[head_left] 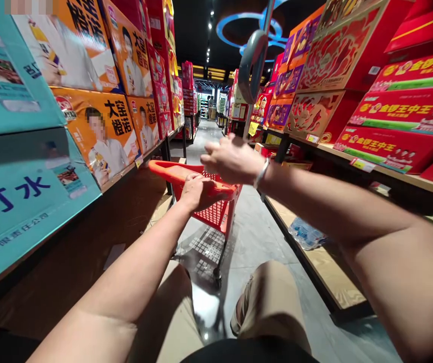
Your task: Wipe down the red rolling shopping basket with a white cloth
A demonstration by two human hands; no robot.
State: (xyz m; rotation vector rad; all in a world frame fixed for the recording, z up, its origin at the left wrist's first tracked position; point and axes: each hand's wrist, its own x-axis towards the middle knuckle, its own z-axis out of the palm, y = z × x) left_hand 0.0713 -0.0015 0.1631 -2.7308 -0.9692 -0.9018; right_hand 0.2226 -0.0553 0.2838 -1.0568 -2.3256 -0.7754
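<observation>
A red plastic shopping cart with a mesh basket stands in the aisle just ahead of my knees. My left hand is closed over its handle side, the fingers wrapped on the red rim. Above the right end of the cart, my right hand is raised and slightly blurred. Its fingers are loosely curled, with nothing visible in them, and they look apart from the cart. A pale bracelet circles the right wrist.
Stacked orange drink cartons and turquoise cartons line the left shelf. Red gift boxes fill the right shelf. A dark ring-shaped object is beside a thin pole. Shrink-wrapped bottles lie low on the right. Grey floor runs between.
</observation>
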